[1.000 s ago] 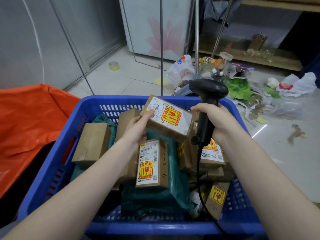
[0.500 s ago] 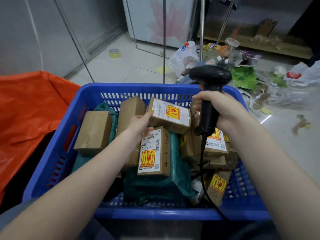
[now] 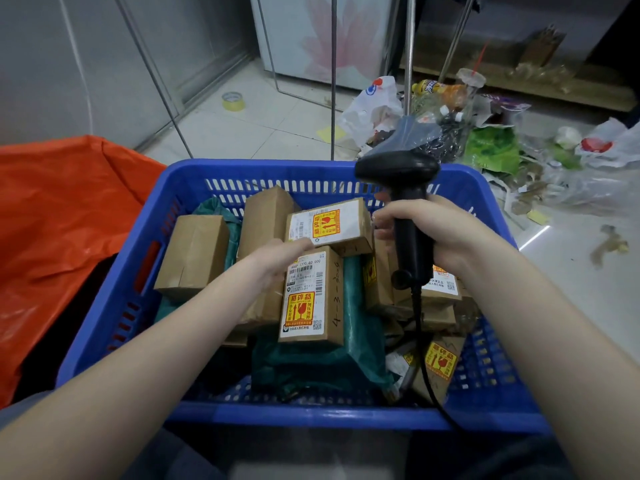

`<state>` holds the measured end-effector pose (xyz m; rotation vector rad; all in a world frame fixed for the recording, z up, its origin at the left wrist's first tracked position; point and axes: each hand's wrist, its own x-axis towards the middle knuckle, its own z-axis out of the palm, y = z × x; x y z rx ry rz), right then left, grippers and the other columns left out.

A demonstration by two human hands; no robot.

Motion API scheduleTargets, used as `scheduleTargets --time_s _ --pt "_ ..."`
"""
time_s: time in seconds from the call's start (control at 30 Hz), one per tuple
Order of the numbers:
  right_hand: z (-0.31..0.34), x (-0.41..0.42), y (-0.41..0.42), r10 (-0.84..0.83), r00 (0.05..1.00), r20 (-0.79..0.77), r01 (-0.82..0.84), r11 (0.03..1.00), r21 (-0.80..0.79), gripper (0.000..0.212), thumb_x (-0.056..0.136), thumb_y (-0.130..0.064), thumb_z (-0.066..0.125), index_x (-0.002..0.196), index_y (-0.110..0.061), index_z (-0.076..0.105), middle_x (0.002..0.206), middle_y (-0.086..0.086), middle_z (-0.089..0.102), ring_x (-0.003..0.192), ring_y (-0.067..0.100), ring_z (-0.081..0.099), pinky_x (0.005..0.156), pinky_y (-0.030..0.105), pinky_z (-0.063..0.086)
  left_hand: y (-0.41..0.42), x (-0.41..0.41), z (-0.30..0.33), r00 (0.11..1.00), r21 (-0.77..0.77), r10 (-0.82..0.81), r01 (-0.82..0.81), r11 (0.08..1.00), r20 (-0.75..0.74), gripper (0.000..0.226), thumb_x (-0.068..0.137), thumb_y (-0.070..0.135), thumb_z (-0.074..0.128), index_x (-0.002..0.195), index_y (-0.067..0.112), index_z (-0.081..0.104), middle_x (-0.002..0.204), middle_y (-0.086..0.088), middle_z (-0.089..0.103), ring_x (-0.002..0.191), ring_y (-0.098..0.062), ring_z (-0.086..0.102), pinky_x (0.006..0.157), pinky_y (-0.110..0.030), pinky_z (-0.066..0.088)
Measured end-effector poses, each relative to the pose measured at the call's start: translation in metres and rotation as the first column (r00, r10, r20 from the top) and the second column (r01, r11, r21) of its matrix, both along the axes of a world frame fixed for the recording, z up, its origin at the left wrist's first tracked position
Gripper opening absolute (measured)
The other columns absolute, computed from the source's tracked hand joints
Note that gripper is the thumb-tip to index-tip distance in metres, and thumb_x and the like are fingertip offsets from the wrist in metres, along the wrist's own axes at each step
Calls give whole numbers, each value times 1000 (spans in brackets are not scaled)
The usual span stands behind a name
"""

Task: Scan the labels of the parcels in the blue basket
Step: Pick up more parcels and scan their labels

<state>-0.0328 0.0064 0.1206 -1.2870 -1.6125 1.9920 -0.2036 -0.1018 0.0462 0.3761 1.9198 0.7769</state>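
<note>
Gripping a scanner (image 3: 408, 216), the right hand (image 3: 440, 233) hovers by the basket's (image 3: 114, 292) far right corner. The left hand (image 3: 277, 258) pinches a labelled box (image 3: 332, 226) mid-basket; four labels show among at least eight boxes.

You're in a makeshift parcel-sorting room. The blue slatted plastic basket (image 3: 173, 209) is crammed with labelled brown cardboard parcels (image 3: 313, 296); beyond it, a yellow tape roll (image 3: 233, 100) and crumpled plastic bags (image 3: 375, 109) litter the white tiled floor (image 3: 263, 129).
</note>
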Motion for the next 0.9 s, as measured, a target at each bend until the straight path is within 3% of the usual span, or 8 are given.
scheduleTargets --time_s 0.13,0.2,0.3,0.37,0.47,0.6,0.73,0.9 --pt "-5 1 -7 101 993 63 -103 994 25 17 81 -9 68 94 -18 63 87 7 68 86 24 66 86 43 52 -10 4 -3 993 -105 -109 105 989 -36 58 89 42 58 136 10 44 130 -6 56 130 -27 46 108 -41 32" --pt "-6 1 -10 126 990 61 -128 991 30 17 83 -8 66 92 -21 61 88 7 67 86 23 65 88 43 51 -13 7 -6 980 -148 -194 184 972 -52 63 87 48 59 136 11 44 133 -3 54 130 -26 46 106 -41 33" --pt "-5 2 -11 153 987 55 -155 987 33 17 84 -9 65 94 -21 60 90 7 67 87 22 65 87 41 51 -14 17 -6 954 -176 -287 268 947 -92 57 85 48 63 128 14 50 119 -1 55 116 -20 51 92 -34 37" --pt "-6 2 -12 167 984 54 -169 985 33 18 84 -9 65 95 -21 60 91 8 67 87 22 65 81 37 52 -13 21 -8 924 -212 -355 323 923 -139 64 78 56 66 127 17 52 130 -5 58 119 -22 53 95 -33 41" --pt "-8 1 -12 177 982 68 -179 983 33 22 84 -10 66 102 -19 61 94 9 67 87 21 65 74 33 51 -9 24 -12 884 -280 -427 368 886 -190 96 68 65 69 144 17 34 150 -12 37 136 -30 37 108 -45 36" --pt "-8 0 -11 176 982 73 -178 983 33 27 83 -10 66 109 -17 62 94 9 67 87 21 66 72 32 52 -10 31 -18 840 -339 -498 413 845 -216 121 63 61 75 151 18 5 156 -16 15 142 -35 21 109 -47 31" --pt "-7 2 -9 175 983 54 -177 984 31 23 84 -10 65 104 -17 62 90 8 67 85 21 65 76 34 51 -12 31 -22 801 -338 -565 486 806 -197 126 55 59 78 150 24 2 149 -13 34 130 -32 43 104 -48 42" --pt "-7 0 -6 111 993 37 -113 993 41 15 82 -8 67 94 -17 64 81 5 68 78 21 66 74 36 52 -7 25 -6 836 -218 -459 408 886 -300 108 62 55 76 147 23 17 141 -8 45 121 -28 49 99 -45 45"
